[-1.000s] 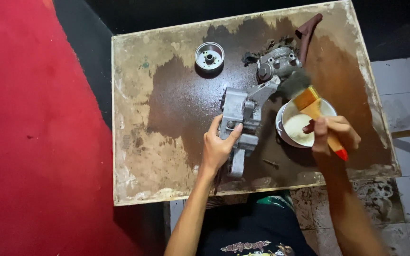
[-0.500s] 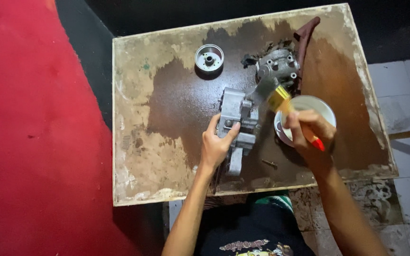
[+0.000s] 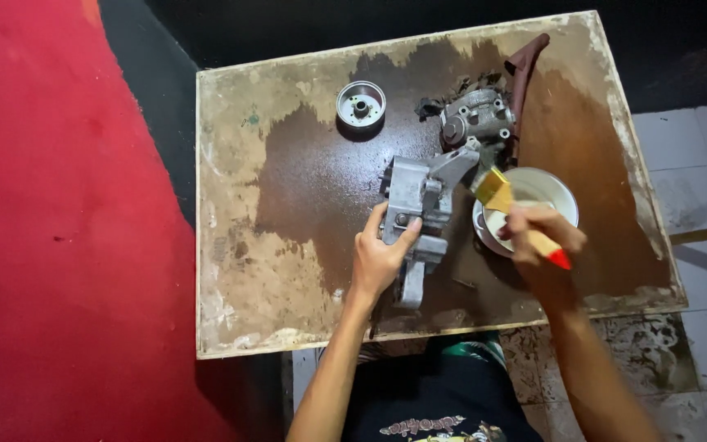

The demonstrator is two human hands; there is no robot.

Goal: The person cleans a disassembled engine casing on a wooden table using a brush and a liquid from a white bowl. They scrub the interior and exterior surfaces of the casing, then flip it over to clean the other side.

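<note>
Clearly, a grey metal casting (image 3: 417,214) is being cleaned with a paintbrush (image 3: 511,210) on a stained wooden board (image 3: 239,270), and the work is judged to be partway through: the casting's arm and upper faces look pale and fairly clean, while the lower part, under the fingers, cannot be judged. The casting lies near the middle of the board, on the dark wet patch. It is gripped at its lower left side by the left hand (image 3: 380,258), with the thumb pressed against its face and the fingers wrapped round its edge. The paintbrush is held closed in the right hand (image 3: 538,233), the bristles set against the casting's upper right arm and the red-tipped handle pointed back towards the body. Just under that hand a white bowl (image 3: 560,191) of pale liquid is seen, touching nothing else visible. Beyond the casting a second metal housing (image 3: 475,116) is set, with a dark brown lever (image 3: 525,61) beside it, and a round pulley (image 3: 361,104) lies well apart to the left.
</note>
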